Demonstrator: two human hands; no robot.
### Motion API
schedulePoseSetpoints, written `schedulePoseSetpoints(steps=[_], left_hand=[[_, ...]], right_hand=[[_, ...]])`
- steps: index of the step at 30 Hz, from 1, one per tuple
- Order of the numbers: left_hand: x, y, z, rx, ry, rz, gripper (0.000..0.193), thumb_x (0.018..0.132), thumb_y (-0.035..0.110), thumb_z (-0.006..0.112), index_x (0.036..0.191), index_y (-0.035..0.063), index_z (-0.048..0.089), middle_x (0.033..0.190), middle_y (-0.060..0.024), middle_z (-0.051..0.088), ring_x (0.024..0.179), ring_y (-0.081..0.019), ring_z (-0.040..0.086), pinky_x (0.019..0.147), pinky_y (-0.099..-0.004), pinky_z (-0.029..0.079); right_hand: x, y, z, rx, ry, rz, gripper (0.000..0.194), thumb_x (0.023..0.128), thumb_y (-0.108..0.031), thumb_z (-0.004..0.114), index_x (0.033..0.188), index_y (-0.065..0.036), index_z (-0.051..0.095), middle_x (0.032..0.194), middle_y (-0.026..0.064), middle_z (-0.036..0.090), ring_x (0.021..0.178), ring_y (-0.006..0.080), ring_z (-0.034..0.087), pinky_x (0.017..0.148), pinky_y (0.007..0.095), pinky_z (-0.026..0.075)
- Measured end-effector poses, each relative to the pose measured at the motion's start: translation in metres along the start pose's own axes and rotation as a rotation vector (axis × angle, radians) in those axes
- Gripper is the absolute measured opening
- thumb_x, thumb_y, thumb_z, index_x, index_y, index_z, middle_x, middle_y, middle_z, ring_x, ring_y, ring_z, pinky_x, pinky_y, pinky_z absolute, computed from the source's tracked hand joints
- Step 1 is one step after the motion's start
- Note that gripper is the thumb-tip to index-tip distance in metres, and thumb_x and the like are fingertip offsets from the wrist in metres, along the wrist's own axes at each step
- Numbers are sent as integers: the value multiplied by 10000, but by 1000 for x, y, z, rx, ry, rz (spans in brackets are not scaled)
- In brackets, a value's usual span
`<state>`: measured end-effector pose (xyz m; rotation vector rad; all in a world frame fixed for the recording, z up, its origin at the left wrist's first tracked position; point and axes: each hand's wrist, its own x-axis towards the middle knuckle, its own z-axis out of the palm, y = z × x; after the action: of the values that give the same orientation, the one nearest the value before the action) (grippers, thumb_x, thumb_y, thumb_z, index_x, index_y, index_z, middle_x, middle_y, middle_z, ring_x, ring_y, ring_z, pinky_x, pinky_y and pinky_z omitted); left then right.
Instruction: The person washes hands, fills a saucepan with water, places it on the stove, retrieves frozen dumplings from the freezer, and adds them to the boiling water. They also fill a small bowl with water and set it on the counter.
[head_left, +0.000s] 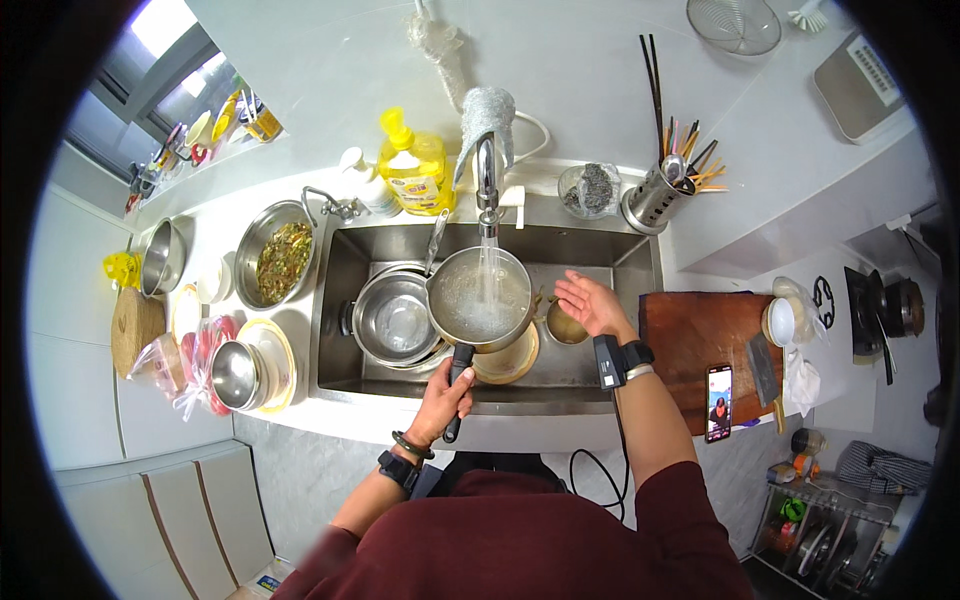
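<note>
My left hand (448, 394) grips the black handle of a metal saucepan (442, 300), which I hold over the sink (585, 382). Water pours from the faucet (487, 199) into the pan and bubbles on the surface. On the right, my right hand (589, 304) is bare, palm turned up and fingers extended, above a small metal bowl (568, 324) holding cloudy liquid. Left of the saucepan sits a stack of metal pans (397, 315) with some water inside. A plate with a yellowish rim (510, 360) lies partly hidden under the saucepan.
Left counter: a metal bowl of food scraps (283, 262), stacked small bowls (236, 375), plastic bags (202, 352). Behind the sink stand a yellow soap bottle (416, 176) and a chopstick holder (654, 199). Right: a cutting board (675, 337), a cleaver (762, 371), a phone (718, 405).
</note>
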<state>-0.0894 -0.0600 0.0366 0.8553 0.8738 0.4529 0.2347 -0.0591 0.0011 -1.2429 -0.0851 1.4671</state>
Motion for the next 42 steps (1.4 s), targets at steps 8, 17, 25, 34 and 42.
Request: schedulePoseSetpoints(steps=[8,17,25,34,42], left_hand=[[8,-8,-1,-51,35,-14,240,970,223,545,1072,43,423,728,1,478,449,-57,402,408,-218,347],[8,-6,-1,61,72,-25,250,964,228,549,1063,35,425,634,20,424,440,-61,398,412,-221,331],[5,0,2,34,77,-49,256,963,223,547,1077,28,425,629,28,403,447,-62,396,424,-224,340],[4,0,1,21,65,-47,242,965,218,544,1066,30,430,638,23,411,449,-60,399,421,-224,348],[1,0,-1,26,58,-61,249,963,221,549,1081,34,433,617,26,407,437,-64,388,411,-229,338]], right_hand=[[40,-17,20,-50,7,0,436,894,-245,628,1241,-2,523,1251,201,545,1147,301,545,956,402,465],[79,-24,47,-176,-18,40,616,895,-312,637,1349,24,392,1379,236,417,1264,352,441,1020,450,411],[110,-22,63,-180,-28,86,773,909,-400,597,1446,16,229,1469,233,293,1338,345,337,1066,484,339],[125,-23,72,-139,-24,90,811,906,-468,570,1464,-4,209,1473,212,299,1343,329,330,1069,470,335],[130,-19,81,-40,26,57,778,906,-490,560,1432,10,281,1407,206,389,1267,311,421,1014,446,396]])
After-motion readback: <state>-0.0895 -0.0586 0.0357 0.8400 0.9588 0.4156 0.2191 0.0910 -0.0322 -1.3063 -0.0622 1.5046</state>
